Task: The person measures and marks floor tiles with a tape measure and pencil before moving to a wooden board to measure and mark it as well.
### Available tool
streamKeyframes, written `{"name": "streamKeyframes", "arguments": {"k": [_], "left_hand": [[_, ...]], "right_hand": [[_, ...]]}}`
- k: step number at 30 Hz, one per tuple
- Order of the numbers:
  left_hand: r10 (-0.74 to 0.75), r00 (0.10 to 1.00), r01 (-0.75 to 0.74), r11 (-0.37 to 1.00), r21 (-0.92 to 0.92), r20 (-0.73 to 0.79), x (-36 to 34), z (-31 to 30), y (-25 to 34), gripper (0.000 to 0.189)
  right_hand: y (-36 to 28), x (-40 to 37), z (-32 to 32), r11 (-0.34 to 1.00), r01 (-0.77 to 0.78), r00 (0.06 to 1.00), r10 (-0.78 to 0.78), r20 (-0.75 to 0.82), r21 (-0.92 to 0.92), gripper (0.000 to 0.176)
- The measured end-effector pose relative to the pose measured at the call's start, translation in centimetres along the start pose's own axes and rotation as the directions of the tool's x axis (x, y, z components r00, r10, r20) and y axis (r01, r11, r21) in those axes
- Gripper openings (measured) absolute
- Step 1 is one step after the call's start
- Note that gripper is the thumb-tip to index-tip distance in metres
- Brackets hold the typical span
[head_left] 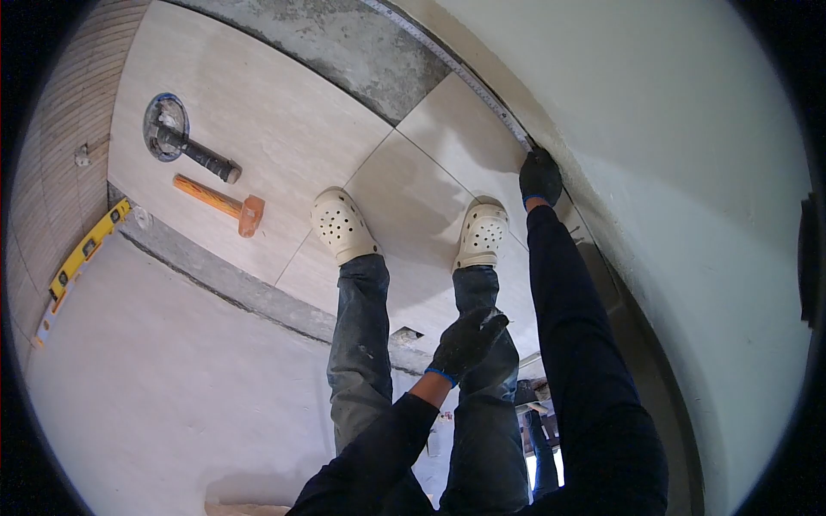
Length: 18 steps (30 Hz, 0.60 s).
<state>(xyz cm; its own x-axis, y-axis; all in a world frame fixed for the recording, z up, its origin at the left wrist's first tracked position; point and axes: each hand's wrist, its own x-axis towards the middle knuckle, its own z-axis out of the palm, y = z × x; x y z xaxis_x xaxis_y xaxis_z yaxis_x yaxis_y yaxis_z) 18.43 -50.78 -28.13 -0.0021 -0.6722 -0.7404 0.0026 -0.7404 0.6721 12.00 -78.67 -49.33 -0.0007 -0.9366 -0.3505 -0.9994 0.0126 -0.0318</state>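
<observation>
White measuring tape (465,74), near end at right grip (540,176)

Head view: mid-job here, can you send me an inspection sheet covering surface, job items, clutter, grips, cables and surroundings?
Surface: pale tiles laid, with bare concrete showing at the top of the view.
Job items: measuring strip lying along the foot of the wall on the right.
Clutter: mallet and black-handled tool on the tiles; yellow level at the far left.
Grips: gloved right hand at the strip's near end, finger closure unclear; gloved left hand in front of the right leg, nothing seen in it.
Cables: nothing seen.
Surroundings: white clogs stand on the tiles.
</observation>
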Motion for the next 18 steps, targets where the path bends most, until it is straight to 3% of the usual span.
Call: {"name": "streamKeyframes", "arguments": {"k": [4, 6, 10, 12, 16, 18], "left_hand": [[-0.022, 1.0, 0.022, 1.0, 0.013, -0.003, 0.0, 0.4, -0.3, 0.027], [-0.12, 0.992, 0.124, 0.985, -0.121, 0.044, 0.3, -0.5, 0.6, 0.051], [-0.218, 0.963, 0.237, 0.965, -0.11, 0.158, 0.6, -1.8, 2.2, 0.051], [-0.152, 0.988, 0.154, 0.983, -0.103, 0.036, 0.6, -1.2, 1.7, 0.05], [-0.132, 0.989, 0.138, 0.985, -0.104, 0.059, 0.6, -1.2, 1.6, 0.05], [-0.028, 1.0, 0.028, 0.999, -0.017, 0.0, 0.6, -0.8, 1.3, 0.024]], "right_hand": [[0.2, 0.0, 0.4, 0.999, 0.026, 0.999, -0.025, -0.032, 0.028, 0.031], [-0.1, -0.1, 0.3, 0.999, 0.031, 0.998, -0.028, -0.057, 0.045, 0.032], [-0.2, -0.2, -0.3, 0.999, 0.02, 1.0, -0.02, -0.014, 0.05, 0.033], [-0.1, 0.0, 0.1, 1.0, 0.001, 1.0, -0.001, 0.001, -0.005, 0.034], [-0.3, 0.2, -0.1, 1.0, -0.015, 1.0, 0.015, 0.007, -0.002, 0.034], [-0.2, 0.4, 0.0, 0.999, -0.02, 0.998, 0.022, 0.065, -0.032, 0.034]]}}
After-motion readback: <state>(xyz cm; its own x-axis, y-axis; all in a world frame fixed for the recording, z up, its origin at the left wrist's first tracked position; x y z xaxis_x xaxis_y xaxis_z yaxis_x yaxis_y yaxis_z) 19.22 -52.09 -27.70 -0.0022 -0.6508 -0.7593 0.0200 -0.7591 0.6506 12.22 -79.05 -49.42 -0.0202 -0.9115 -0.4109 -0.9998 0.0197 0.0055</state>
